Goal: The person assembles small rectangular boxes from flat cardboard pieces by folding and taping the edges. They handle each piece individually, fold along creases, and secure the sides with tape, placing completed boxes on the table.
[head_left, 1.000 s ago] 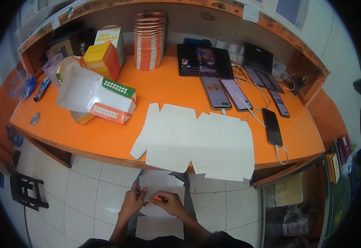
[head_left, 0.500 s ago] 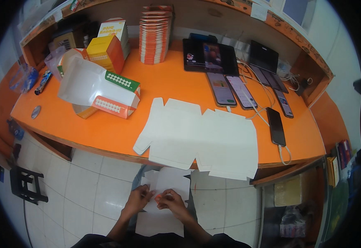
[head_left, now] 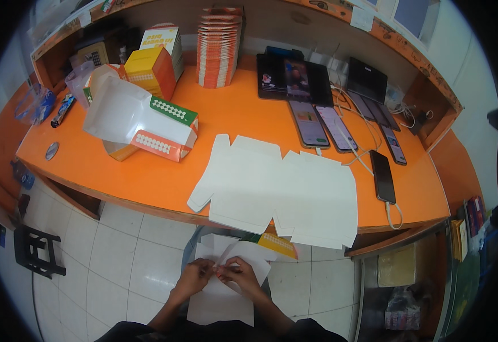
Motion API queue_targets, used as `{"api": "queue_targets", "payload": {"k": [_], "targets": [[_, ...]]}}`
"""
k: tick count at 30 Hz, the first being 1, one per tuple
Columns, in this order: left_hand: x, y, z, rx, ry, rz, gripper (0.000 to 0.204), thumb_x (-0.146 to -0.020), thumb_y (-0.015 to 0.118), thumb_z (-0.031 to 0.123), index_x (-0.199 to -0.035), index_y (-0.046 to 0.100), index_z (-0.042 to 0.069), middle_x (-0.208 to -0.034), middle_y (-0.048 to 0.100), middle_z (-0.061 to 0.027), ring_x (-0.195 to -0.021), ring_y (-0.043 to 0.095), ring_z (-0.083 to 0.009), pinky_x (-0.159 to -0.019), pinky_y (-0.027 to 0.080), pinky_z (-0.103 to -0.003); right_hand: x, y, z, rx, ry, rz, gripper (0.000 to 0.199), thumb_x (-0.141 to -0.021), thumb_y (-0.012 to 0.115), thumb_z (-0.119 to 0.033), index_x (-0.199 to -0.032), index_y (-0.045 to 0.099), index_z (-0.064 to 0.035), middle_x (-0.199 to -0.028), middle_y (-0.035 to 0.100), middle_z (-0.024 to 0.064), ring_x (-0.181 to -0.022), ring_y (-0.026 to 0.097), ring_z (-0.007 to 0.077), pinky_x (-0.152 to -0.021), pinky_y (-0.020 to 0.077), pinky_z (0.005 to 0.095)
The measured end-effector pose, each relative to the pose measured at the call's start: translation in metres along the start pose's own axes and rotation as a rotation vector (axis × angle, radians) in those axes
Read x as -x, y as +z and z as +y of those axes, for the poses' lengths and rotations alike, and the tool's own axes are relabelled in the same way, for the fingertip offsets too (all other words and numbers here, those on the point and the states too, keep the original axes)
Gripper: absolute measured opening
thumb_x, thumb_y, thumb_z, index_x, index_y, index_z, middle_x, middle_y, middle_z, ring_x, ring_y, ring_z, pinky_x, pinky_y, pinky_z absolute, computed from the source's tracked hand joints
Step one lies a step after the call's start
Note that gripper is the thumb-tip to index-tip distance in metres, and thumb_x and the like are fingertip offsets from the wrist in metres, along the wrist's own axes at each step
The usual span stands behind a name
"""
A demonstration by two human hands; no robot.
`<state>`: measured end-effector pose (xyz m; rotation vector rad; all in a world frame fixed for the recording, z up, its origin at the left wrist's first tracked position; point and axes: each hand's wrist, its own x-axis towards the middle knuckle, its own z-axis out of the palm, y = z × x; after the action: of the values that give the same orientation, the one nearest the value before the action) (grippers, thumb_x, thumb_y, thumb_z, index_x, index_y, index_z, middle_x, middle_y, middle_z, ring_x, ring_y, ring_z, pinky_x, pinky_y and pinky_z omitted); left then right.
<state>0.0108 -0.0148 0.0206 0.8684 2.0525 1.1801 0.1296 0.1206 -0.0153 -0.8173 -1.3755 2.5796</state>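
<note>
A white cardboard box blank (head_left: 220, 306) lies across my lap below the table edge, with fold lines and slits along it. My left hand (head_left: 196, 275) pinches the middle of this blank, fingers pressed together. Close beside it, my right hand (head_left: 240, 276) is also closed on the cardboard, and a small orange patch shows at its fingertips. The fingers hide the exact spot they grip. At the blank's far right, a printed yellow-and-orange panel (head_left: 280, 245) is turned up. Another flat white box blank (head_left: 280, 188) lies on the orange table just beyond, its front edge overhanging.
On the orange table (head_left: 141, 182), a partly folded box (head_left: 141, 122) and a yellow box (head_left: 149, 68) stand left. A tall stack of folded cartons (head_left: 217, 54) rises behind. Several phones with cables, including a black phone (head_left: 382, 176), lie right. A black stool (head_left: 38, 251) stands on the floor.
The far right part of the lap blank has lifted and tilted, bringing its printed yellow-and-orange side into view. Both hands have drawn closer together on the cardboard.
</note>
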Motion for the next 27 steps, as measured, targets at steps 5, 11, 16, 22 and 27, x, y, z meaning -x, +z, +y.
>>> {"api": "queue_targets", "payload": {"k": [5,11,16,22,27], "targets": [[-0.002,-0.001,-0.003,0.041,0.029,-0.004,0.016,-0.085,0.063,0.010,-0.094,0.065,-0.003,-0.089,0.064,-0.0175,-0.075,0.067,-0.0267,-0.067,0.053,-0.032,0.001,0.004,0.009,-0.041,0.011,0.075,0.021,-0.086,0.067,-0.009,-0.100,0.056,0.0006,-0.089,0.067,0.0137,-0.080,0.065,0.0174,-0.070,0.0531,0.0261],[-0.003,-0.002,0.005,0.029,0.006,-0.038,0.019,-0.087,0.063,0.009,-0.095,0.063,-0.008,-0.089,0.064,-0.0152,-0.076,0.068,-0.0199,-0.069,0.054,-0.029,0.007,0.006,0.008,-0.010,-0.111,0.004,0.022,-0.083,0.068,-0.002,-0.100,0.055,0.0008,-0.095,0.067,0.0132,-0.091,0.065,0.0182,-0.080,0.0516,0.0277],[-0.002,-0.002,0.006,0.067,0.003,-0.064,0.017,-0.086,0.063,0.008,-0.095,0.064,-0.006,-0.089,0.064,-0.0166,-0.075,0.068,-0.0226,-0.069,0.054,-0.030,0.006,0.005,0.007,-0.048,-0.054,0.062,0.020,-0.083,0.068,-0.002,-0.098,0.056,0.0012,-0.094,0.067,0.0128,-0.088,0.065,0.0168,-0.075,0.0518,0.0252],[0.001,-0.004,0.006,0.030,0.091,-0.070,0.016,-0.084,0.063,0.006,-0.096,0.064,-0.005,-0.090,0.063,-0.0151,-0.079,0.067,-0.0221,-0.072,0.055,-0.030,0.004,0.000,0.006,0.079,0.034,0.038,0.016,-0.084,0.068,-0.005,-0.097,0.063,0.0033,-0.088,0.068,0.0116,-0.078,0.065,0.0155,-0.070,0.0522,0.0237],[-0.002,-0.006,0.011,-0.052,0.110,-0.045,0.014,-0.085,0.063,0.010,-0.095,0.066,0.001,-0.089,0.063,-0.0177,-0.081,0.066,-0.0309,-0.073,0.054,-0.035,0.003,0.007,0.009,0.015,-0.012,0.052,0.019,-0.086,0.066,-0.007,-0.101,0.063,0.0046,-0.090,0.067,0.0114,-0.078,0.065,0.0158,-0.071,0.0540,0.0266]]}}
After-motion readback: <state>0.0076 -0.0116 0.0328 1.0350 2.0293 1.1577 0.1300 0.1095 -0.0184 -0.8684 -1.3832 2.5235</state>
